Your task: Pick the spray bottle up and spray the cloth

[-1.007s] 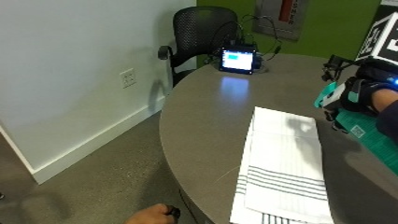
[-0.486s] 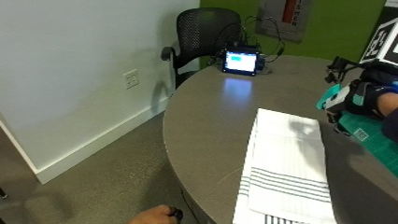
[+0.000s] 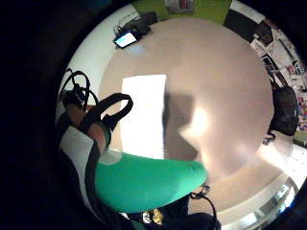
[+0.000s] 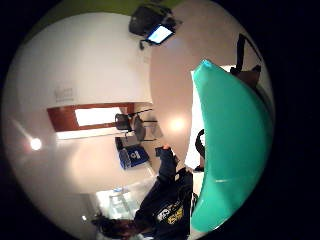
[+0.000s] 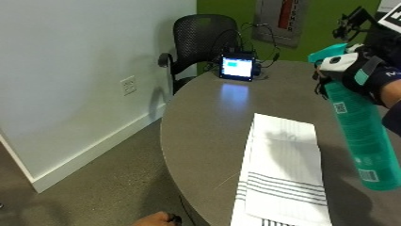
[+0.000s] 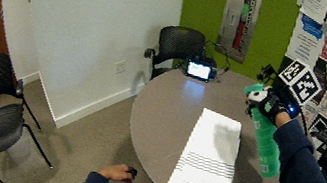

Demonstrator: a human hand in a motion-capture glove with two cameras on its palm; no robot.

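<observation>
Teal plastic fills the grasp of the gloved right hand (image 5: 370,77): its fingers are curled round the neck of the spray bottle (image 5: 362,129), just under the trigger head, and the bottle hangs in the air above the counter (image 5: 206,117) with its body tilted down and away from the nozzle.

The step in hand, as I judge it, is aiming and spraying. To do it well, the nozzle should be turned down toward the middle of the cloth (image 5: 285,169) before the trigger is squeezed, since at present it seems to point across the counter toward the small screen (image 5: 237,67) rather than at the fabric. A finger must sit on the trigger while the others keep the neck steady.

The cloth, white with dark stripes near one end, lies flat on the counter beside and below the bottle, apart from it and untouched by the hands. Both palm views show the green bottle body close against the palm, with the cloth beyond it.
</observation>
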